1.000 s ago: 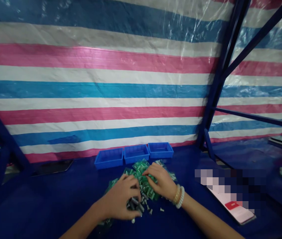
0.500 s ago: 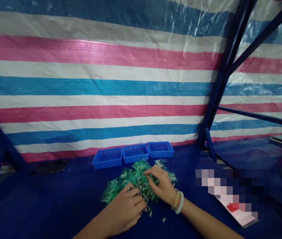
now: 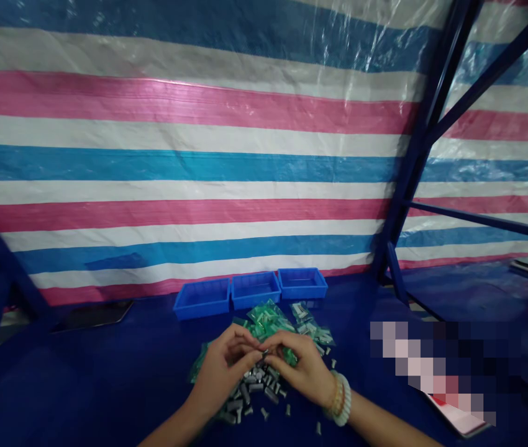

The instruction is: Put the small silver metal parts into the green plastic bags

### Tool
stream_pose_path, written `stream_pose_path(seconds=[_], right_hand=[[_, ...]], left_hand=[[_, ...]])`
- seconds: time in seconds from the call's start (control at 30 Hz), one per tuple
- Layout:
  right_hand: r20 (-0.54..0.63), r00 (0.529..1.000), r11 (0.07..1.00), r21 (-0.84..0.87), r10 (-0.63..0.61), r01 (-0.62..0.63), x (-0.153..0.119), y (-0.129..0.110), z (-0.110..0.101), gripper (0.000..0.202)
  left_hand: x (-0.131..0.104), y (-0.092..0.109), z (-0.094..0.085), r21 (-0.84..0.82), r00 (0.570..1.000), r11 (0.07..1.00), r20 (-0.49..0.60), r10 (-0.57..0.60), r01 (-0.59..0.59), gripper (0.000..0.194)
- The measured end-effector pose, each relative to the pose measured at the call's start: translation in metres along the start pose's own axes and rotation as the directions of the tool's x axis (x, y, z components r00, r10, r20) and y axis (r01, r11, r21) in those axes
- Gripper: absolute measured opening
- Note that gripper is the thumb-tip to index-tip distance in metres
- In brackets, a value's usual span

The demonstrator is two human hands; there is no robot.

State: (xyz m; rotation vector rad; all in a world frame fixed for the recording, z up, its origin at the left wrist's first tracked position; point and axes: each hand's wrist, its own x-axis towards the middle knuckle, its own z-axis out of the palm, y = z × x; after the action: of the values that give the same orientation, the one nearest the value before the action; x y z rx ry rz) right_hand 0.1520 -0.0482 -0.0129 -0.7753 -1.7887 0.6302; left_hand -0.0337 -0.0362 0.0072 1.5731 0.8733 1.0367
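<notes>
My left hand point(image 3: 227, 366) and my right hand point(image 3: 304, 369) meet above a heap on the blue table, fingertips of both pinched together. Something small and dark shows between the fingertips, too small to name. Below the hands lie loose metal screws and short cylinders point(image 3: 255, 386). Behind them is a pile of small clear packets point(image 3: 266, 318) with green contents, partly covered by my hands. Green also shows in the gap between my right thumb and fingers; whether that is held, I cannot tell. Bracelets circle my right wrist.
Three blue trays point(image 3: 202, 299) stand in a row behind the heap. A dark phone-like slab point(image 3: 94, 315) lies at the left. A pale phone-like object point(image 3: 462, 416), partly blurred out, lies at the right. Blue metal posts point(image 3: 408, 161) rise before a striped tarp point(image 3: 199, 167).
Both hands have lifted from the heap and come together, fingertips meeting. More screws and cylinders are now uncovered below them. The view has shifted slightly.
</notes>
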Motion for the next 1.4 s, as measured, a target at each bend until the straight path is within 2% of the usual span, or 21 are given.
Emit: stream_pose_path(seconds=[0.07,0.17,0.23,0.37,0.47,0.53,0.6,0.7,0.8,0.87,0.97,1.03,1.17,1.27,1.4], right_hand=[[-0.045,0.999,1.0,-0.007,-0.009,0.009,0.002,-0.001,-0.003,0.008],[-0.097,0.99,0.993,-0.071,-0.101,0.094,0.003,-0.007,-0.009,0.006],[-0.096,0.983,0.985,-0.087,-0.158,0.15,0.003,-0.012,-0.009,0.007],[-0.029,0.968,0.965,-0.093,-0.249,0.245,0.001,-0.017,-0.005,0.009],[-0.058,0.961,0.96,-0.087,-0.272,0.266,0.002,-0.013,-0.006,0.009],[-0.114,0.971,0.977,-0.062,-0.211,0.205,0.003,-0.008,-0.006,0.009],[-0.16,0.984,0.996,0.018,-0.083,0.087,0.003,-0.002,-0.005,0.009],[-0.126,0.985,0.955,0.286,0.114,-0.074,0.002,0.004,0.002,0.012],[-0.053,0.984,0.891,0.434,0.172,-0.132,0.006,0.008,0.001,0.014],[-0.072,0.985,0.921,0.371,0.154,-0.117,0.015,0.013,-0.011,0.014],[-0.194,0.979,0.995,0.086,0.06,-0.044,0.039,0.03,-0.043,0.018],[-0.233,0.972,0.972,-0.231,-0.02,-0.035,0.058,0.048,-0.066,0.022],[-0.225,0.974,0.915,-0.393,-0.003,-0.088,0.083,0.083,-0.098,0.023],[-0.185,0.983,0.875,-0.474,0.014,-0.102,0.075,0.089,-0.104,0.019],[-0.067,0.997,0.851,-0.521,0.036,-0.065,0.031,0.062,-0.1,0.014]], left_hand=[[-0.001,-0.001,0.001,-0.022,0.999,1.0,-0.031,-0.01,0.009,0.018],[-0.003,-0.004,0.003,0.038,0.998,0.999,-0.058,-0.019,0.021,0.017],[-0.005,-0.008,0.007,0.048,0.999,0.998,-0.024,-0.031,0.032,0.018],[-0.011,-0.014,0.016,-0.09,0.992,0.99,0.066,-0.103,0.109,0.022],[-0.015,-0.012,0.019,-0.135,0.994,0.986,-0.013,-0.105,0.103,0.021],[-0.016,-0.008,0.017,-0.081,0.996,0.997,-0.085,-0.014,0.007,0.017],[-0.017,-0.005,0.013,0.019,0.986,0.991,-0.101,0.132,-0.131,0.011],[-0.018,-0.001,0.009,0.2,0.946,0.928,-0.014,0.324,-0.315,0.01],[-0.018,0.001,0.006,0.342,0.91,0.847,0.067,0.41,-0.407,0.019],[-0.016,0.001,0.004,0.398,0.899,0.814,0.071,0.432,-0.422,0.022],[-0.01,-0.002,0.0,0.449,0.892,0.786,0.062,0.448,-0.426,0.021],[-0.005,-0.007,-0.003,0.479,0.89,0.769,0.061,0.451,-0.423,0.021],[0.002,-0.015,-0.008,0.531,0.899,0.753,0.039,0.436,-0.389,0.021],[0.004,-0.017,-0.012,0.555,0.902,0.746,0.022,0.43,-0.369,0.02],[0.005,-0.018,-0.015,0.571,0.897,0.731,0.022,0.441,-0.373,0.019]])
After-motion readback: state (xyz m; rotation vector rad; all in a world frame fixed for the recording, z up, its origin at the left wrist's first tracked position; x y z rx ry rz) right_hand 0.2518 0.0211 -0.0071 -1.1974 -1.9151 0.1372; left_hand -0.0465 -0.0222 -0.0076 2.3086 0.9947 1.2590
